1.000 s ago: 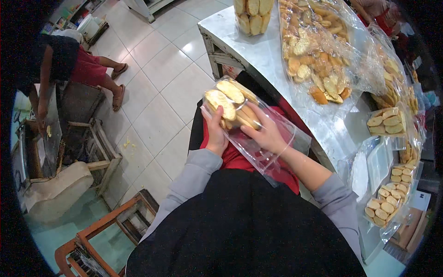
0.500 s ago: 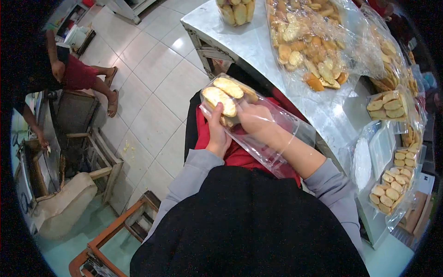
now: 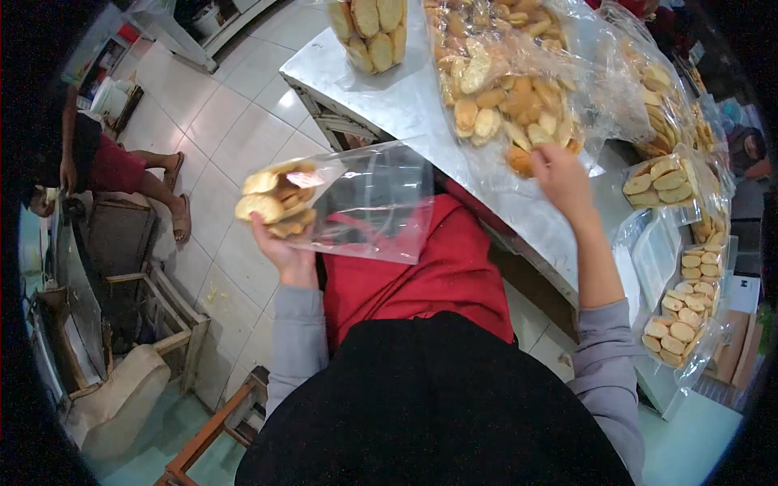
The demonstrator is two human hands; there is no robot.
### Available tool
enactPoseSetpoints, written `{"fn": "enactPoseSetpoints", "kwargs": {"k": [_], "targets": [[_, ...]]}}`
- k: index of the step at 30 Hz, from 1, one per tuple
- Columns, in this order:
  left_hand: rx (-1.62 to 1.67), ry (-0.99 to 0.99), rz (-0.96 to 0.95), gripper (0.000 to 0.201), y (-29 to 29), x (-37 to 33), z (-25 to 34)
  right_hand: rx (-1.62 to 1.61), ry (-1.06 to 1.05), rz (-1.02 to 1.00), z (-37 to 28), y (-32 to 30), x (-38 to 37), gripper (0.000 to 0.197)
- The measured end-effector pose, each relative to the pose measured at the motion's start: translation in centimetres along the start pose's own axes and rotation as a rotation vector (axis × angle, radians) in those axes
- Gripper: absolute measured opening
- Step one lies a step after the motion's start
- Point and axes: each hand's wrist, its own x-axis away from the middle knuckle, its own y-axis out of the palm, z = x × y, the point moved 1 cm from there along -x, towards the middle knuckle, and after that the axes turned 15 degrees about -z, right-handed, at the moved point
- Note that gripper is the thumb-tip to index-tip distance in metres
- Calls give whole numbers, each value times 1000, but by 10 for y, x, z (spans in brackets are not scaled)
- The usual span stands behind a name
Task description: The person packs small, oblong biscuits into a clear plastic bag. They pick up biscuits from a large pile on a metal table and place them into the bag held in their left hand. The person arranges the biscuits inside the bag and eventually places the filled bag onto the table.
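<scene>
My left hand (image 3: 285,253) grips the filled end of a clear plastic bag (image 3: 381,202), out over the floor left of my lap. Oblong dried bread slices (image 3: 263,194) are stacked inside that end; the bag's loose part stretches right above my red-covered lap. At the near edge of a heap of similar slices (image 3: 519,93) on the metal table (image 3: 486,182), my right hand (image 3: 563,180) has its fingers curled together on a slice. An orange-brown slice (image 3: 519,160) lies right beside the fingertips, which are partly hidden and slightly blurred.
A filled clear bag (image 3: 369,32) stands at the table's far left corner. Packed bags (image 3: 668,182) and trays of slices (image 3: 677,328) line the right side. Left, another person in red shorts (image 3: 117,170) is near wooden frames (image 3: 174,316). A wooden chair (image 3: 215,421) stands lower left.
My right hand has come out of the bag and moved right to the heap on the table. My left hand has carried the bag left, and its loose end now points right.
</scene>
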Motion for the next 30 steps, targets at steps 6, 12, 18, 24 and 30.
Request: {"fn": "enactPoseSetpoints", "kwargs": {"k": [6,12,18,24,30], "targets": [[13,6,113,61,10,13,9,376,-329,184,30,-9,-81,30],[71,-37,154,60,13,17,14,537,-529,153,26,17,-172,35],[39,-33,97,65,-15,22,31,232,-237,-237,5,-11,-185,37],[107,-99,-29,66,3,18,20,466,-480,-205,41,5,-173,44],[84,-144,-78,68,24,17,16,483,-520,-166,34,2,-151,52]]}}
